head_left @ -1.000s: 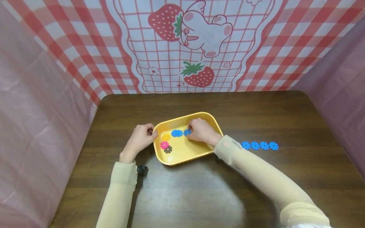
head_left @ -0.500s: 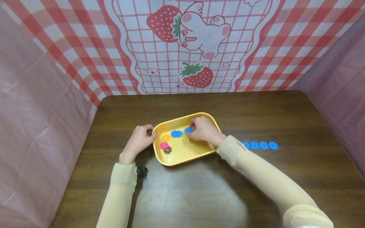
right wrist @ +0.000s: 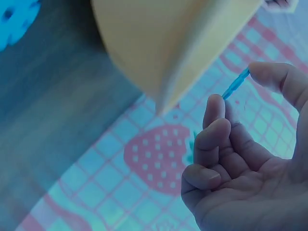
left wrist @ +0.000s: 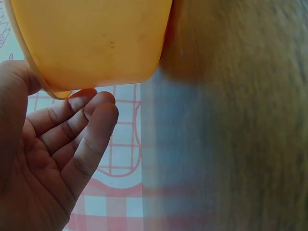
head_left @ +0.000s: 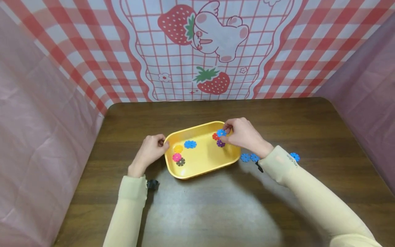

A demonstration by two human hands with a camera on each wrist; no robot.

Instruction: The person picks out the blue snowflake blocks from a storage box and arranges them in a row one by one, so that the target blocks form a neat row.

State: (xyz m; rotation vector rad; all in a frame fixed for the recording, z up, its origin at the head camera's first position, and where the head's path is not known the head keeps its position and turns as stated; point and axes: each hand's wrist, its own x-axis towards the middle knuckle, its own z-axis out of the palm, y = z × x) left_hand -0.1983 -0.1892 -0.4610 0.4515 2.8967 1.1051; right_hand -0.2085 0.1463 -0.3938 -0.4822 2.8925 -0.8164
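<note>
My right hand [head_left: 245,135] pinches a blue notched plastic disc [head_left: 221,133] between thumb and index finger, over the right end of a yellow tray [head_left: 200,159]. In the right wrist view the disc [right wrist: 236,83] is edge-on. Below it in the tray lie a red disc [head_left: 215,137] and a purple disc [head_left: 220,144]. My left hand [head_left: 149,152] holds the tray's left rim; the left wrist view has the thumb over the rim and the fingers [left wrist: 98,130] outside. Two overlapping blue discs [head_left: 190,144], a yellow disc [head_left: 178,149], a pink one [head_left: 177,157] and a dark one [head_left: 180,162] lie further left.
On the brown wooden table [head_left: 216,206], right of the tray, blue discs [head_left: 245,157] lie in a row, partly covered by my right sleeve [head_left: 284,166]. A checked cloth with strawberries [head_left: 213,82] hangs behind the table, pink cloth on both sides.
My right hand has lifted the blue disc and carried it right, from the tray's middle to its right end. The red and purple discs have come into view. My left hand stays at the rim.
</note>
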